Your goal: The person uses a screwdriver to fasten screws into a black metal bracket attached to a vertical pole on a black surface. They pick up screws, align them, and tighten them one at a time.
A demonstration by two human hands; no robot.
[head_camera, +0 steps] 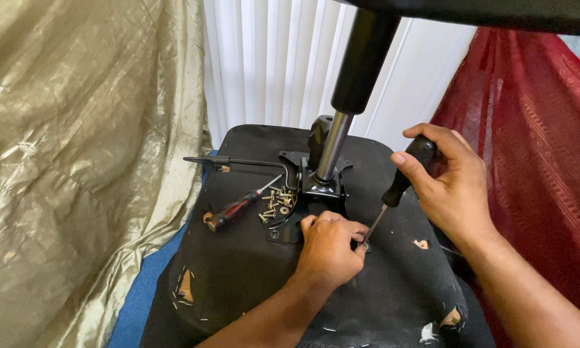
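Note:
An upturned office chair seat (pixel 238 270), covered in black cloth, lies in front of me. Its metal mechanism plate (pixel 321 190) carries the gas lift column (pixel 349 84) rising upward. My right hand (pixel 448 183) grips the black handle of a screwdriver (pixel 406 174), its tip set on a screw at the plate's right edge. My left hand (pixel 328 248) pinches at that same screw, fingers closed around the tip. A red and black screwdriver (pixel 238 207) lies on the seat to the left, beside several loose screws (pixel 276 203).
A thin black lever rod (pixel 238 161) runs leftward from the mechanism. Gold fabric (pixel 77 148) hangs at left, red patterned fabric (pixel 535 148) at right, white vertical blinds (pixel 270 58) behind. A blue floor surface (pixel 138 303) shows at lower left. The seat cloth is torn at several spots.

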